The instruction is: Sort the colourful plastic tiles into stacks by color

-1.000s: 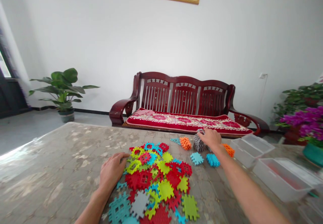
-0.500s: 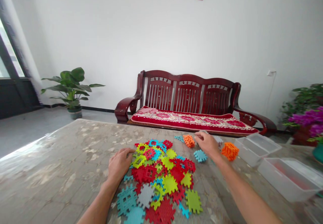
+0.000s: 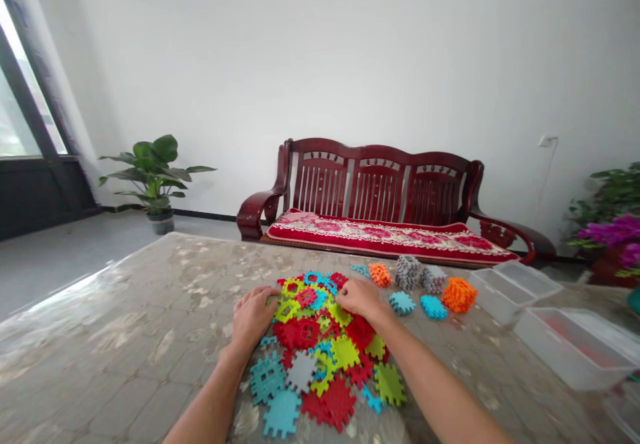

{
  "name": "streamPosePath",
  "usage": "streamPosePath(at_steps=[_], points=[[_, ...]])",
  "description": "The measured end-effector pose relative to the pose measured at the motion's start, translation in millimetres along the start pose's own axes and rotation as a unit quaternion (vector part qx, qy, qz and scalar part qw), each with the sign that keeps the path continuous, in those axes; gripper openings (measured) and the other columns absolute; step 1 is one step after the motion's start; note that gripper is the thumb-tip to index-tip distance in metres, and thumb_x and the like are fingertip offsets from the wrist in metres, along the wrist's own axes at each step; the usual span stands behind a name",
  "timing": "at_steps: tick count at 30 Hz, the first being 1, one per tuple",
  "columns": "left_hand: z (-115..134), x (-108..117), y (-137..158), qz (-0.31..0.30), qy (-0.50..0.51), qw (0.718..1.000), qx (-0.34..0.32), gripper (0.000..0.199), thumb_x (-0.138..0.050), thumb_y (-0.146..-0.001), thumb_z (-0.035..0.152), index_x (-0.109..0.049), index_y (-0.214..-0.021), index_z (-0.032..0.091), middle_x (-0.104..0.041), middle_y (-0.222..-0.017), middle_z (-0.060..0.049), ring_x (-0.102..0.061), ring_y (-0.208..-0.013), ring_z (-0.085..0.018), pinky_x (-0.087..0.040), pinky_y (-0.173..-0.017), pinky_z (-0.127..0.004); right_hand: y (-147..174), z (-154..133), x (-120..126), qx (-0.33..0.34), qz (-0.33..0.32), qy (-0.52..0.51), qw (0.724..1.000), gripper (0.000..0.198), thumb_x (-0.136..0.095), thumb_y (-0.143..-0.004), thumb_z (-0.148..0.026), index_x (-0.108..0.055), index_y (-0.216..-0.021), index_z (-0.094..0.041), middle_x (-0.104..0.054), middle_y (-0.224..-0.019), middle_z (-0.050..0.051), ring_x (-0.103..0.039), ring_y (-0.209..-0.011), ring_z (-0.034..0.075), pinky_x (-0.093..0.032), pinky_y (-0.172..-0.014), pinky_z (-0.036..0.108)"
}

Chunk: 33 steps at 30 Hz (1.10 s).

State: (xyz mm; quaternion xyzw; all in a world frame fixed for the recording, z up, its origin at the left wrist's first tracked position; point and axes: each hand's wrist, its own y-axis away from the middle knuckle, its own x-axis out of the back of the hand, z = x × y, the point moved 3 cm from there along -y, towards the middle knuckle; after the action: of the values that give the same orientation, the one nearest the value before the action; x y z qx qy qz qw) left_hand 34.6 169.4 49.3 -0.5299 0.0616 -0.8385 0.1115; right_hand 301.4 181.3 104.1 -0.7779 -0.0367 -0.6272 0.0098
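A heap of flat, notched plastic building tiles (image 3: pixel 336 401) in red, lime, blue, teal and grey lies before me. My left hand (image 3: pixel 254 314) rests on the tablecloth at the heap's left edge, fingers loosely bent and slightly apart, its thumb side beside a lime tile (image 3: pixel 287 311). On the far right of the heap is my right hand (image 3: pixel 361 299), fingers curled down among the tiles. Its fingertips are hidden, so any tile between them cannot be made out.
Sorted stacks stand beyond on the right: a grey stack (image 3: pixel 407 272), another grey stack (image 3: pixel 433 279), an orange stack (image 3: pixel 459 295), a smaller orange stack (image 3: pixel 380 275), a teal stack (image 3: pixel 402 303) and a blue stack (image 3: pixel 434 307). Clear plastic boxes (image 3: pixel 575 357) line the table's right side.
My right hand has moved left and nearer, from the sorted stacks to the heap, uncovering the grey and blue stacks. My left hand stays by the heap. The view has shifted slightly.
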Motion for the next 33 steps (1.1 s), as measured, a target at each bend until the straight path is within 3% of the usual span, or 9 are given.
streamPosePath(at_steps=[5, 10, 14, 20, 24, 28, 33], points=[[0, 0, 1, -0.002, 0.000, 1.000, -0.004, 0.034, -0.049, -0.086, 0.030, -0.074, -0.108, 0.034, -0.066, -0.130, -0.001, -0.056, -0.123, -0.026, -0.037, -0.106, -0.043, -19, -6, -6, -0.017, -0.037, 0.010, 0.999, 0.021, -0.066, -0.061, -0.024, -0.078, -0.078, -0.024, -0.077, -0.083, 0.008, -0.073, -0.084, 0.029, -0.049, -0.065, 0.031], [-1, -1, 0, 0.001, -0.001, 1.000, 0.001, 0.034, -0.049, -0.086, 0.028, -0.074, -0.108, 0.034, -0.066, -0.131, -0.001, -0.056, -0.123, -0.026, -0.037, -0.106, -0.043, -22, -3, -7, -0.012, -0.033, 0.000, 0.999, 0.017, -0.067, -0.059, -0.021, -0.076, -0.072, -0.023, -0.076, -0.076, 0.007, -0.072, -0.075, 0.026, -0.047, -0.061, 0.029], [-1, -2, 0, -0.002, 0.004, 1.000, 0.004, 0.035, -0.049, -0.086, 0.027, -0.074, -0.108, 0.034, -0.066, -0.131, -0.001, -0.056, -0.123, -0.026, -0.037, -0.106, -0.042, -12, 1, 3, 0.016, 0.013, -0.027, 0.999, 0.010, -0.063, -0.067, -0.019, -0.073, -0.066, -0.022, -0.075, -0.072, 0.005, -0.070, -0.074, 0.022, -0.044, -0.061, 0.025], [0, -1, 1, -0.003, 0.003, 1.000, 0.006, 0.035, -0.048, -0.086, 0.028, -0.074, -0.110, 0.033, -0.065, -0.132, -0.002, -0.056, -0.124, -0.026, -0.037, -0.106, -0.043, 3, 19, 6, 0.064, 0.118, -0.085, 0.987, 0.019, -0.053, -0.084, -0.022, -0.071, -0.090, -0.024, -0.075, -0.094, 0.002, -0.067, -0.089, 0.017, -0.046, -0.078, 0.025], [-1, -1, 1, -0.007, -0.001, 1.000, 0.006, 0.035, -0.049, -0.087, 0.028, -0.073, -0.110, 0.033, -0.064, -0.134, -0.001, -0.055, -0.125, -0.025, -0.037, -0.107, -0.041, 15, 44, -12, 0.134, 0.201, -0.168, 0.956, 0.022, -0.049, -0.079, -0.013, -0.068, -0.083, -0.023, -0.072, -0.093, 0.004, -0.065, -0.092, 0.019, -0.049, -0.086, 0.030], [0, -1, 2, -0.009, -0.001, 1.000, -0.001, 0.035, -0.048, -0.086, 0.027, -0.073, -0.111, 0.032, -0.064, -0.135, -0.002, -0.054, -0.126, -0.025, -0.037, -0.107, -0.043, 24, 65, -28, 0.112, 0.192, -0.245, 0.944, 0.030, -0.044, -0.069, -0.007, -0.068, -0.076, -0.023, -0.073, -0.088, 0.003, -0.067, -0.088, 0.020, -0.051, -0.085, 0.032], [1, 0, 3, -0.013, -0.003, 1.000, -0.003, 0.035, -0.048, -0.087, 0.027, -0.073, -0.111, 0.032, -0.063, -0.135, -0.002, -0.055, -0.126, -0.026, -0.036, -0.108, -0.043, 19, 62, -28, 0.064, 0.183, -0.309, 0.931, 0.028, -0.051, -0.075, -0.018, -0.070, -0.095, -0.021, -0.074, -0.098, 0.006, -0.068, -0.092, 0.022, -0.054, -0.081, 0.032]])
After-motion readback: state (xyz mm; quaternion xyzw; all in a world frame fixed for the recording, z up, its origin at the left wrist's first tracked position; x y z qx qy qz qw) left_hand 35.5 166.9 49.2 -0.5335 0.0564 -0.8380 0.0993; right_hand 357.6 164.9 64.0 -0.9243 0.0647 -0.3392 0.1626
